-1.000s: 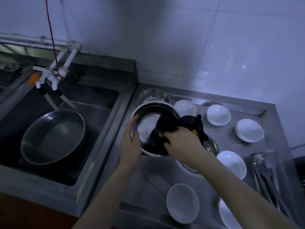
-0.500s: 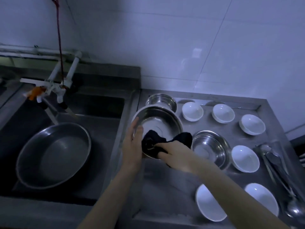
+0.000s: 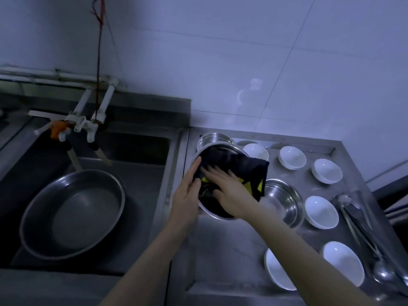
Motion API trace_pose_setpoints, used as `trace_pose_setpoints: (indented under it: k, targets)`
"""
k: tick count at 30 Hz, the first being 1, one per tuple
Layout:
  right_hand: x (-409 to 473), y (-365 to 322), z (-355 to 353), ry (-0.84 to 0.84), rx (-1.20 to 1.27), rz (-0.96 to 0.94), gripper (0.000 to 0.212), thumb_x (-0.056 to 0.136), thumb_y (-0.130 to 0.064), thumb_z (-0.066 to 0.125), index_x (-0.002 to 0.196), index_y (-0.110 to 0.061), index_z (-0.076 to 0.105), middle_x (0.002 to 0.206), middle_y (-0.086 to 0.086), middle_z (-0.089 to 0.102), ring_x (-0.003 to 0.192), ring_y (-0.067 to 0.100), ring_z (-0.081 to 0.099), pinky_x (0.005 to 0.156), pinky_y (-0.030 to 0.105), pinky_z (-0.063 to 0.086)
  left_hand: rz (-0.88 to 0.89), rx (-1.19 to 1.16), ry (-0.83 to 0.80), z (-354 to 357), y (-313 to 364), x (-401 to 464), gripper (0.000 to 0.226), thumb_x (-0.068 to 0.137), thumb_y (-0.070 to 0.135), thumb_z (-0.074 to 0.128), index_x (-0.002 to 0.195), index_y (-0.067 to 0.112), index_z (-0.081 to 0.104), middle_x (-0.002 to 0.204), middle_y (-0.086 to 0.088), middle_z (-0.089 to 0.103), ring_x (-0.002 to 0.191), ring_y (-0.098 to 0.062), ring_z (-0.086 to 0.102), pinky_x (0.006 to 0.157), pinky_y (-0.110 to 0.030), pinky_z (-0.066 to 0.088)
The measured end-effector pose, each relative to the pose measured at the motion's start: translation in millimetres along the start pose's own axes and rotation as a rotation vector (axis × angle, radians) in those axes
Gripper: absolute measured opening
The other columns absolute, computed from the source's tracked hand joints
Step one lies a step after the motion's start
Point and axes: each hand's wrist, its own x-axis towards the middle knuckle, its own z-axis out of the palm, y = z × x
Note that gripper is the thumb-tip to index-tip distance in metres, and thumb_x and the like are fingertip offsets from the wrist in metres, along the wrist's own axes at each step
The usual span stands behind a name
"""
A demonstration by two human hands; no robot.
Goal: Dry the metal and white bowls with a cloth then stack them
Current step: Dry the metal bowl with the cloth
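Above the worktop (image 3: 223,250), just right of the sink (image 3: 141,177), both hands work on a tilted metal bowl (image 3: 217,214). The left hand (image 3: 187,191) reaches in from below on a forearm angled up and right; its fingers lie fairly straight against the bowl's left rim, thumb tucked at the edge, steadying it. The right hand (image 3: 229,188) comes across from the lower right, palm down, fingers spread and flat, pressing a dark cloth (image 3: 240,166) with yellow patches into the bowl; its fingers are blurred. The cloth covers most of the bowl's inside and hangs over its right rim. A second metal bowl (image 3: 284,202) sits on the worktop just right of the held one, and a smaller one (image 3: 213,139) stands behind it by the wall. White bowls (image 3: 321,212) stand singly around them. A wide pan (image 3: 72,213) lies in the sink.
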Motion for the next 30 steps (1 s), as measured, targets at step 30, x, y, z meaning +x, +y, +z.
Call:
trace_pose_setpoints:
  k: [30]
  targets:
    - [-39.3, -19.0, -40.1, 0.075, 0.656, 0.053, 0.056, 0.097, -0.016, 0.040, 0.139, -0.053, 0.038, 0.151, -0.004, 0.039, 0.139, 0.020, 0.034, 0.116, 0.042, 0.030, 0.098, 0.018, 0.191, 51.0, 36.4, -32.5, 0.053, 0.083, 0.050, 0.061, 0.135, 0.042, 0.056, 0.137, 0.015, 0.057, 0.127, -0.003, 0.053, 0.108, -0.040, 0.046]
